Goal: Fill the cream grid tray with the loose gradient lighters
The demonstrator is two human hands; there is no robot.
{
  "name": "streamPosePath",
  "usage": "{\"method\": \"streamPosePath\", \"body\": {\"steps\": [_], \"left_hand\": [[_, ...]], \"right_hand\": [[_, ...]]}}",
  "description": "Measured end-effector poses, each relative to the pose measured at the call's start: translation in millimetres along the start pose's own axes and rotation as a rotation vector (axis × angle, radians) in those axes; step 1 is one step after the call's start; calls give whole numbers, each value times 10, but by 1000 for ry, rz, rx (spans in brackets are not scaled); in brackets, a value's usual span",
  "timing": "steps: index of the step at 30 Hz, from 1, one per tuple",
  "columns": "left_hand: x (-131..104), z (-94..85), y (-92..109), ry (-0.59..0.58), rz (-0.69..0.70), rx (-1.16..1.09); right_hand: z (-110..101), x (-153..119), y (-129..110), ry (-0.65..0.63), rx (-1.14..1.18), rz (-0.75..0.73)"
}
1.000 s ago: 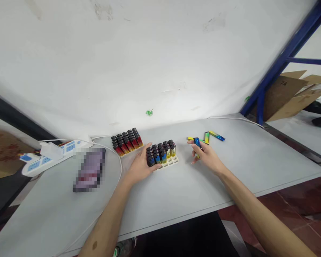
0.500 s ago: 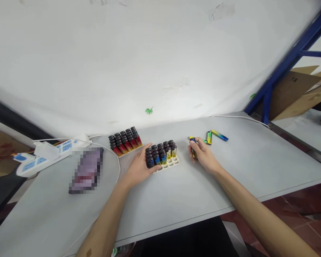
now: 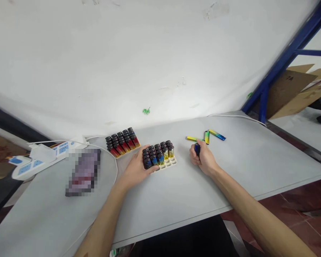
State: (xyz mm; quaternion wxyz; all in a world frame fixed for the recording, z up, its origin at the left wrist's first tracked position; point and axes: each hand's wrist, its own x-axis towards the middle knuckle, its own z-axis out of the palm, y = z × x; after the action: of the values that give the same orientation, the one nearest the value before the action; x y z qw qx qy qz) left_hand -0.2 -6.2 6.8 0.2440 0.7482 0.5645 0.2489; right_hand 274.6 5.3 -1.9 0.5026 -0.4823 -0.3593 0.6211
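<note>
My left hand [image 3: 136, 166] curls around the left side of a cream tray [image 3: 172, 162], its thumb at the front and its fingers behind. Upright tubes with black ringed tops [image 3: 151, 152] stand in that tray, their shiny bodies fading from blue to yellow. Several slots at its front right show no tube. To the right of the tray, my right hand [image 3: 205, 157] is closed around a shiny tube whose dark blue end [image 3: 197, 149] sticks up; the fingers hide its lower part. Just behind that hand lie a yellow tube [image 3: 192, 139], a green-yellow tube [image 3: 207, 137] and a yellow-blue tube [image 3: 217, 135].
A second tray of red-yellow, black-topped tubes [image 3: 123, 142] stands behind left. Further left are a white power strip [image 3: 46, 160] with cables and a blurred-out purple item [image 3: 82, 173]. A white wall closes the back; a blue metal frame [image 3: 263, 103] and cardboard boxes [image 3: 289, 92] stand right.
My right hand has turned the tube upright, its blue end now showing, and moved off the loose tubes, baring the yellow one. My left hand stays on the tray. The view has shifted slightly.
</note>
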Motion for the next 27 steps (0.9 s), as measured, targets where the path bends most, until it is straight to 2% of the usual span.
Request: {"method": "streamPosePath", "body": {"steps": [10, 19, 27], "left_hand": [[1, -7, -16, -3, -12, -6], [-1, -5, -23, -4, -16, -10], [-1, -8, -7, 4, -11, -11]], "right_hand": [[35, -11, -5, 19, -6, -1], [29, -22, 6, -51, -88, -34], [30, -16, 25, -49, -120, -69]]}}
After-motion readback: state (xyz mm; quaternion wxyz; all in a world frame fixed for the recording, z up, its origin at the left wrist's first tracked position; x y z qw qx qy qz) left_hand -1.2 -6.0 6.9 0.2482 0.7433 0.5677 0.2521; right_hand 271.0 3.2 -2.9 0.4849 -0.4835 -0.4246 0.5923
